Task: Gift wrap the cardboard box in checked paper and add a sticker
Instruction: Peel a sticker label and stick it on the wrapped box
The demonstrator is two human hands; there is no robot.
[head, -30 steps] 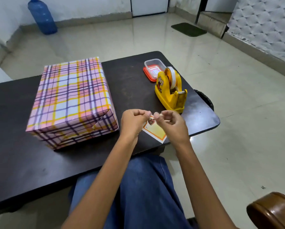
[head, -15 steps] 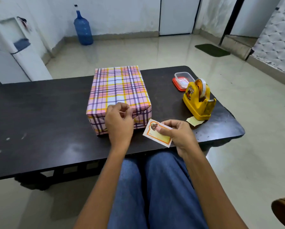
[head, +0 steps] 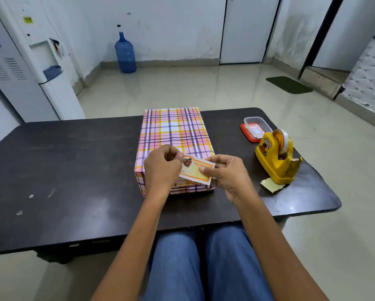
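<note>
The box (head: 173, 133), wrapped in pink, purple and yellow checked paper, lies lengthwise on the dark table (head: 73, 170). A yellow and orange sticker (head: 195, 170) with a small picture and red lettering hovers over the box's near end. My left hand (head: 162, 168) pinches its left edge. My right hand (head: 227, 172) pinches its right edge with thumb and fingers. I cannot tell whether the sticker touches the paper.
A yellow tape dispenser (head: 276, 157) stands at the table's right, with a scrap of pale backing paper (head: 271, 185) at its foot. Behind it sits a clear tub on a red lid (head: 256, 128). On the floor beyond stand a water dispenser (head: 36, 68) and a blue bottle (head: 125, 54).
Both hands peeled the sticker near the table's front edge, then the left hand touched the box. Now both hands hold the sticker over the box's near end. The backing scrap lies by the dispenser.
</note>
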